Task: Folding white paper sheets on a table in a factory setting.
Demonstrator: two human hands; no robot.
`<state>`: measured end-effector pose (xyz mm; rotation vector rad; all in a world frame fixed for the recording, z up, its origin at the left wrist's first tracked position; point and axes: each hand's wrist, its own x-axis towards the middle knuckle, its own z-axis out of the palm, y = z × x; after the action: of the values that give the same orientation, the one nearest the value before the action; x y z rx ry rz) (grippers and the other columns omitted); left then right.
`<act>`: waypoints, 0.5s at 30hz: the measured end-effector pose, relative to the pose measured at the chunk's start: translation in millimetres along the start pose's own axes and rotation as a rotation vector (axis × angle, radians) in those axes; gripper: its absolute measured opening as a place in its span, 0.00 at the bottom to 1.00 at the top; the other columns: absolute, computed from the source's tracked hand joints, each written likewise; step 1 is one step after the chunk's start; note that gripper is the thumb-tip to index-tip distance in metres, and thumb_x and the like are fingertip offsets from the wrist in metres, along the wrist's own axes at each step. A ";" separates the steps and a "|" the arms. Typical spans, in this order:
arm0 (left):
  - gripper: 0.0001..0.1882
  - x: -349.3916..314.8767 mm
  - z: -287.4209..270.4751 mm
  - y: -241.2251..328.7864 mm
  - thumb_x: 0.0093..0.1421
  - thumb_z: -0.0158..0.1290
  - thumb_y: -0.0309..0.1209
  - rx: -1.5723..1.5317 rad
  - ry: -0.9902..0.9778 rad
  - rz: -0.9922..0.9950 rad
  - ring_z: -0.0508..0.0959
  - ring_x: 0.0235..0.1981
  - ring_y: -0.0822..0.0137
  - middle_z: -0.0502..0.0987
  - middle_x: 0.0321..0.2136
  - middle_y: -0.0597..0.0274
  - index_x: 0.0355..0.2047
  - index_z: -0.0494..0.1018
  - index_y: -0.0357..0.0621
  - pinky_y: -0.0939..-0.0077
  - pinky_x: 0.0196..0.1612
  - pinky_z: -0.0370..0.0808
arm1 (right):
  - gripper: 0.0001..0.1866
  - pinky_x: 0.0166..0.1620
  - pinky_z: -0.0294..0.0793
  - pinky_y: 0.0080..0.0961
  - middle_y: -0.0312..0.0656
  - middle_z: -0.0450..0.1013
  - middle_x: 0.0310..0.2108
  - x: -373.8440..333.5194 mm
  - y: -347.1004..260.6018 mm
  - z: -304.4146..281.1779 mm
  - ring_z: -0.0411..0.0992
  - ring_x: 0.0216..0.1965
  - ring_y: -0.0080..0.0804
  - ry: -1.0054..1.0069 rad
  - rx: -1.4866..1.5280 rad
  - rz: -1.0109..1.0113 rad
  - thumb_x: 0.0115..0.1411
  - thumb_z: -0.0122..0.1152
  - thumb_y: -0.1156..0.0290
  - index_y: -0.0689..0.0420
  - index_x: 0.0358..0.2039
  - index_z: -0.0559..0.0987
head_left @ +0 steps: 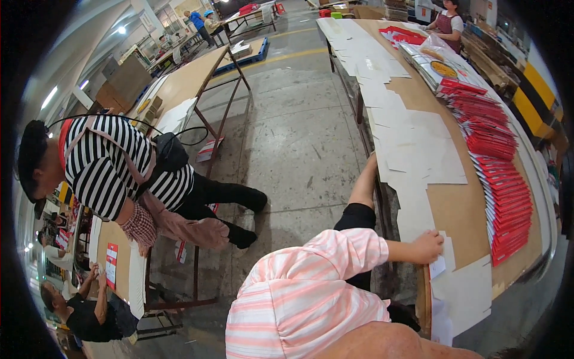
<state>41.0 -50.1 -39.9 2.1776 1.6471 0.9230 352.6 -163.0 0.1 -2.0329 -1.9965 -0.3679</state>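
My left hand (427, 246) rests at the near edge of the long table on my right, over white cardboard sheets (412, 143). Its fingers are curled closed, and whatever is inside them is hidden. A small white paper piece (438, 267) lies right beside the hand, partly under it. More white sheet (466, 299) covers the table near this hand. My right arm (388, 342) crosses the lower edge of the picture, and its hand is out of view. Farther across the table lies a long overlapping row of red-and-white printed packages (508, 203).
Clear plastic-wrapped printed packs (439, 63) lie toward the table's far end, where a person (447, 25) stands. On the left, a person in a striped top (113, 161) leans over another table (122, 263). The concrete floor (287, 143) runs between the tables.
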 end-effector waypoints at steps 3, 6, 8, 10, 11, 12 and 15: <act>0.10 -1.0 19.7 10.3 0.43 0.59 0.33 -0.171 -0.056 0.219 0.65 0.49 0.52 0.70 0.45 0.55 0.29 0.78 0.50 0.55 0.49 0.65 | 0.29 0.56 0.64 0.44 0.54 0.61 0.58 -9.6 -5.8 -44.3 0.62 0.56 0.52 0.034 0.106 0.041 0.55 0.57 0.66 0.58 0.58 0.65; 0.18 -16.3 55.7 51.4 0.41 0.56 0.28 -0.362 -0.020 0.354 0.65 0.52 0.47 0.69 0.48 0.49 0.37 0.80 0.53 0.55 0.53 0.63 | 0.29 0.56 0.64 0.43 0.53 0.62 0.58 8.4 17.7 2.8 0.62 0.56 0.52 0.070 0.239 0.007 0.55 0.57 0.67 0.57 0.58 0.65; 0.19 -25.7 73.7 69.9 0.42 0.56 0.29 -0.379 -0.068 0.400 0.64 0.53 0.47 0.68 0.51 0.48 0.38 0.79 0.51 0.53 0.54 0.62 | 0.29 0.56 0.64 0.42 0.53 0.62 0.57 32.1 -28.8 8.0 0.62 0.56 0.52 0.078 0.357 -0.056 0.55 0.56 0.68 0.57 0.58 0.65; 0.19 -23.6 84.7 73.1 0.43 0.56 0.30 -0.395 -0.136 0.418 0.64 0.54 0.46 0.67 0.51 0.47 0.39 0.79 0.49 0.52 0.54 0.62 | 0.28 0.56 0.64 0.42 0.53 0.63 0.57 43.0 -61.8 -0.6 0.62 0.56 0.53 0.108 0.447 -0.073 0.55 0.56 0.69 0.57 0.58 0.65; 0.20 -24.3 87.1 70.0 0.44 0.55 0.31 -0.407 -0.207 0.426 0.64 0.54 0.46 0.67 0.51 0.47 0.40 0.78 0.47 0.51 0.54 0.61 | 0.28 0.56 0.65 0.42 0.53 0.63 0.57 43.9 -78.7 -6.7 0.62 0.56 0.53 0.117 0.500 -0.092 0.55 0.55 0.69 0.57 0.58 0.65; 0.20 -28.9 71.6 69.6 0.45 0.55 0.34 -0.376 -0.260 0.461 0.65 0.53 0.44 0.68 0.51 0.47 0.40 0.78 0.45 0.48 0.53 0.62 | 0.27 0.55 0.65 0.41 0.52 0.64 0.56 42.3 -81.7 -8.8 0.63 0.54 0.53 -0.093 0.269 -0.290 0.56 0.55 0.71 0.57 0.58 0.65; 0.19 -70.2 -14.0 60.2 0.45 0.56 0.39 0.026 -0.036 0.655 0.67 0.52 0.50 0.70 0.49 0.49 0.39 0.77 0.46 0.49 0.49 0.65 | 0.26 0.53 0.66 0.40 0.44 0.66 0.57 28.2 -80.8 1.3 0.67 0.51 0.48 -0.183 0.101 -0.312 0.55 0.55 0.72 0.54 0.57 0.68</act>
<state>67.5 -137.3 -18.9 2.7864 0.9209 0.9973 272.4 -134.9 10.2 -1.7513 -2.3983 -0.1404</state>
